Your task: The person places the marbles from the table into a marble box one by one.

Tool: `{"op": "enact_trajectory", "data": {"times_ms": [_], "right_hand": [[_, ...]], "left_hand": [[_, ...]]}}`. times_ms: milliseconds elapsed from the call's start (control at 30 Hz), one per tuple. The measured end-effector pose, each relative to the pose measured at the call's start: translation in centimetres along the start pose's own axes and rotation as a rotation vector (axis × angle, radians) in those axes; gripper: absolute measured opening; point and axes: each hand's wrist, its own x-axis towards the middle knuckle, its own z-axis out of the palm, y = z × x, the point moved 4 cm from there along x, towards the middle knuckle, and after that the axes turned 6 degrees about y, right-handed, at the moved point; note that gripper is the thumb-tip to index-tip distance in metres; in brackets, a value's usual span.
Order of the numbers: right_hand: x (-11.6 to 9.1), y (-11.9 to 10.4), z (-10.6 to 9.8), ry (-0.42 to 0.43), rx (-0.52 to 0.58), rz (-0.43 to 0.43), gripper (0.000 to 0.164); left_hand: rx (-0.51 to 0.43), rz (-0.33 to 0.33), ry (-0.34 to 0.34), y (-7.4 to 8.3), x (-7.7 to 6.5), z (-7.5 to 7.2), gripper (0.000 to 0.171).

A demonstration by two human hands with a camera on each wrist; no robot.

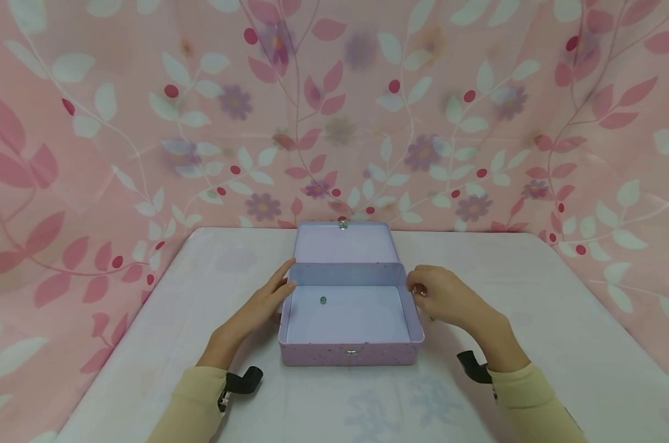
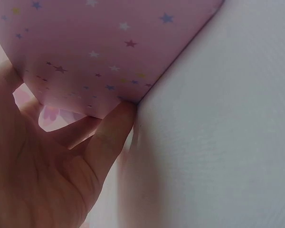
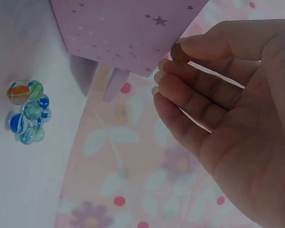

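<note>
A lilac tin box (image 1: 351, 355) with a star pattern stands on the table, its hinged lid (image 1: 345, 243) laid back. One small greenish marble (image 1: 323, 300) lies on its floor. My left hand (image 1: 259, 306) grips the box's left side near the back corner; in the left wrist view, fingers reach round that corner. Just outside the right wall, my right hand (image 1: 451, 298) pinches a dark brownish marble (image 3: 180, 54) between thumb and fingertips. Several clear glass marbles with blue, green and orange swirls, among them an orange one (image 3: 18, 92), sit clustered on the table nearby.
A white cloth (image 1: 229, 264) with faint patterns covers the table. Behind and on both sides hangs a pink curtain (image 1: 334, 123) printed with leaves and flowers. Black wrist mounts (image 1: 245, 380) show at both sleeves.
</note>
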Motion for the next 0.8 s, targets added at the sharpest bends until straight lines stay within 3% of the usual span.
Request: {"op": "enact_trajectory", "data": {"times_ms": [500, 800], "right_hand": [[-0.2, -2.5, -0.1, 0.04, -0.014, -0.113, 0.017], [-0.2, -3.3, 1.0, 0.028, 0.003, -0.169, 0.019]], "left_hand": [[0.012, 0.001, 0.004, 0.2, -0.2, 0.1, 0.061], [0.005, 0.003, 0.0, 0.3, -0.2, 0.1, 0.058]]}}
